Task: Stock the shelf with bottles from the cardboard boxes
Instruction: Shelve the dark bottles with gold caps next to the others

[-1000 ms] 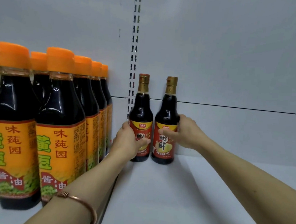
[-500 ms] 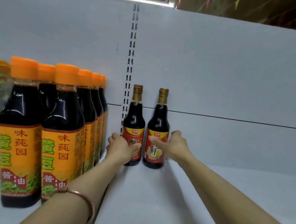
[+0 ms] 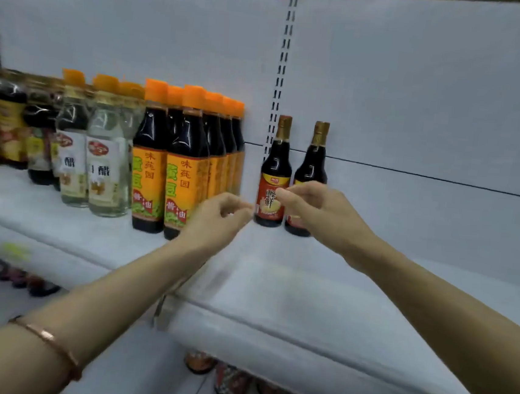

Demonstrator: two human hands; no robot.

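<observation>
White shelf (image 3: 291, 282), 2 dark red-label bottles (image 3: 273, 179) upright at back, label reads 鲜.
L hand (image 3: 218, 221) & R hand (image 3: 320, 212) loosely curled, holding nothing, just in front; orange-cap bottles (image 3: 185, 164) at left read 味莼园.

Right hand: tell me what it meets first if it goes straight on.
Probably the left gold-capped soy sauce bottle: the right hand has its fingertips over its red label. Depth is unclear.

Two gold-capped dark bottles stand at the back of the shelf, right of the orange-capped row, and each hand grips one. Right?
Not quite. The head view shows both gold-capped bottles standing free: the left hand and right hand hold nothing.
</observation>
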